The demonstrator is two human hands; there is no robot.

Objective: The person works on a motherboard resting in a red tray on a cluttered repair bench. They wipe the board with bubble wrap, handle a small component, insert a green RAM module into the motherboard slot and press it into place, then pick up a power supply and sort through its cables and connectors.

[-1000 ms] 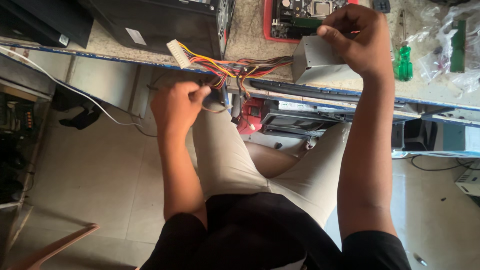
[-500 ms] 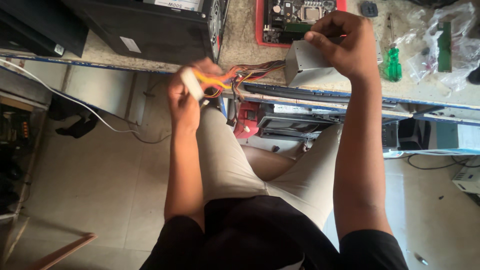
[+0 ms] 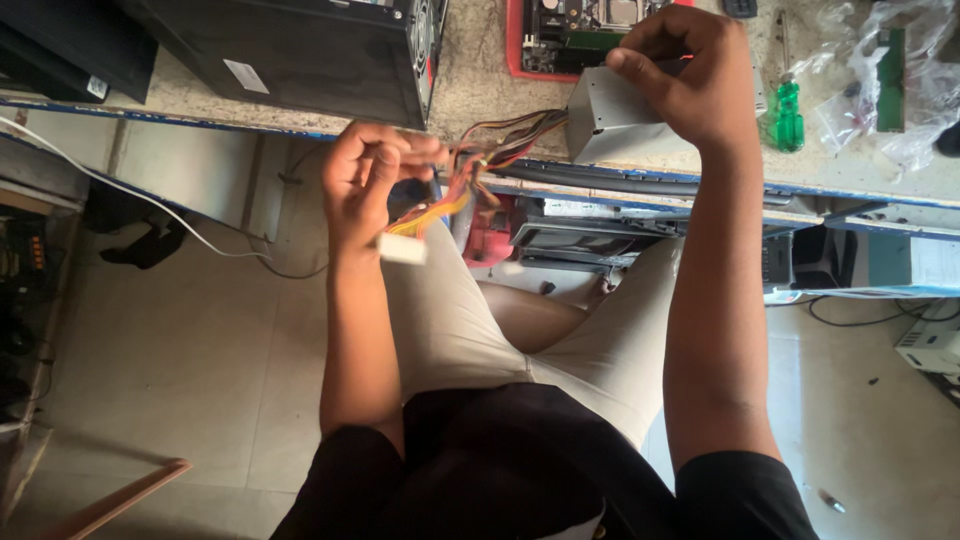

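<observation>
While the right hand (image 3: 690, 85) grips the grey power supply (image 3: 615, 130), the raised left hand (image 3: 365, 185) pinches its coloured wires (image 3: 470, 180) — white connector (image 3: 402, 248) dangling.

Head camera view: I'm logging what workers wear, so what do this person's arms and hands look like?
Both arms are bare from short black sleeves down. The left hand and right hand wear no gloves; no watch, ring or band shows.
</observation>
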